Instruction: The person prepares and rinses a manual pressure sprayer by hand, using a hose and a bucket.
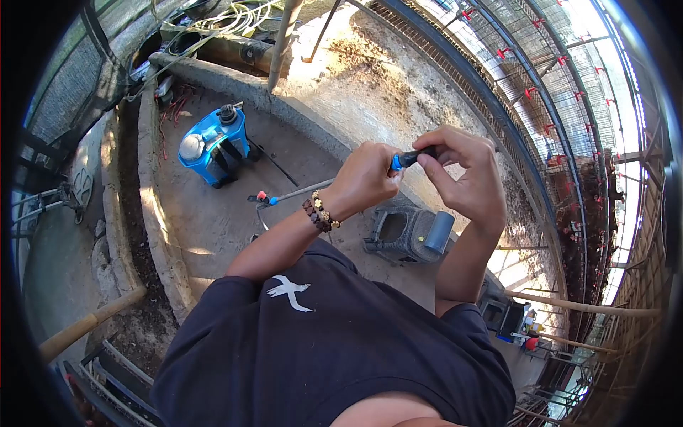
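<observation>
My left hand [368,178] is closed around the blue end of a small black and blue part [408,159], held up in front of my chest. The fingers of my right hand [459,167] pinch its black end. Beaded bracelets circle my left wrist. Below and left of the hands, a thin wand [302,191] with a red and blue fitting lies over the concrete floor; its right end passes behind my left hand.
A blue tank sprayer [213,145] stands on the floor at the left. A grey plastic stool-like object [402,235] sits below my hands. A low concrete kerb [299,117] crosses behind. Wire cages [541,92] line the right. Hoses [238,20] lie at the top left.
</observation>
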The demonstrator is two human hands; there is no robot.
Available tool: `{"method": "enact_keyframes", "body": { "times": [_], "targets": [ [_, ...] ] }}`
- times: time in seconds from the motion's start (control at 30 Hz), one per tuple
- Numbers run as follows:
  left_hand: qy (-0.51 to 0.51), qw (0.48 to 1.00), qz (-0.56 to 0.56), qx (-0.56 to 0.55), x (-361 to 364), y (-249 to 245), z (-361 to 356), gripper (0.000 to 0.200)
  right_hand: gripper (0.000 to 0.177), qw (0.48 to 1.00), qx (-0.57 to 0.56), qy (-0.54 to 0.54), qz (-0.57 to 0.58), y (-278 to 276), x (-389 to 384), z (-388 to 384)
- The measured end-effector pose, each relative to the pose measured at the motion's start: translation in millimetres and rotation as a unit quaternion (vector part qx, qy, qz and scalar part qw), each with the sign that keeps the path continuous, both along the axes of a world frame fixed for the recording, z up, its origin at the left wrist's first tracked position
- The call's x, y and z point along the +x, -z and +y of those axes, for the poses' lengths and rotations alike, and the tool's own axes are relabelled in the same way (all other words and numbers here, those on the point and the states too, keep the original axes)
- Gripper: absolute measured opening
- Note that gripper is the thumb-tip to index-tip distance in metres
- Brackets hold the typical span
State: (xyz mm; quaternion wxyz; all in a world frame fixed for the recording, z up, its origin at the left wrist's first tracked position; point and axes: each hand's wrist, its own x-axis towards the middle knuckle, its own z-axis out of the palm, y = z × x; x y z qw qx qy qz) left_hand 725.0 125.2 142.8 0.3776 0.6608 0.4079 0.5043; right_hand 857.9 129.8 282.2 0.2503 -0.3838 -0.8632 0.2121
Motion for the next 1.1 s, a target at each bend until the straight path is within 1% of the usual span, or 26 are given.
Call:
{"method": "enact_keyframes", "body": {
  "times": [0.1,0.2,0.27,0.3,0.33,0.43,0.53,0.63,0.67,0.77,0.87,0.97,1.07,1.1],
  "targets": [
    [-0.004,1.0,0.006,-0.001,-1,2,1,0.03,0.018,0.995,0.086,-0.055,0.016,-5,5,7],
    [-0.011,1.0,-0.004,-0.007,-2,2,-3,0.032,0.019,0.998,-0.001,-0.064,0.016,-8,9,5],
    [-0.021,1.0,-0.009,0.003,-2,0,-4,0.033,0.019,0.978,-0.087,-0.066,0.177,1,11,8],
    [-0.03,0.999,-0.009,0.016,-2,0,-4,0.034,0.019,0.956,-0.126,-0.066,0.256,8,13,9],
    [-0.038,0.999,-0.01,0.03,-1,-1,-4,0.035,0.017,0.909,-0.185,-0.107,0.358,15,19,11],
    [-0.049,0.999,-0.003,0.007,-3,1,-7,0.037,0.019,0.797,-0.261,-0.194,0.509,41,19,15],
    [-0.042,0.999,-0.012,0.009,-2,9,-11,0.039,0.023,0.745,-0.286,-0.223,0.56,50,12,6],
    [-0.035,0.999,-0.024,0.01,2,26,-12,0.04,0.025,0.743,-0.283,-0.244,0.556,55,9,0],
    [-0.034,0.999,-0.03,0.012,3,29,-13,0.04,0.029,0.746,-0.286,-0.233,0.555,57,9,-3],
    [-0.043,0.998,-0.05,0.012,6,33,-18,0.041,0.035,0.738,-0.289,-0.249,0.556,61,11,-4],
    [-0.038,0.997,-0.062,0.001,13,40,-18,0.041,0.049,0.708,-0.315,-0.241,0.584,65,13,-8],
    [-0.031,0.997,-0.073,-0.017,22,54,-15,0.039,0.07,0.712,-0.319,-0.219,0.585,71,14,-11],
    [-0.008,0.994,-0.074,-0.08,32,76,-11,0.038,0.074,0.702,-0.328,-0.19,0.603,84,19,-11],
    [0.001,0.992,-0.086,-0.092,35,84,-10,0.039,0.073,0.695,-0.343,-0.171,0.609,90,23,-12]
  ]
}}
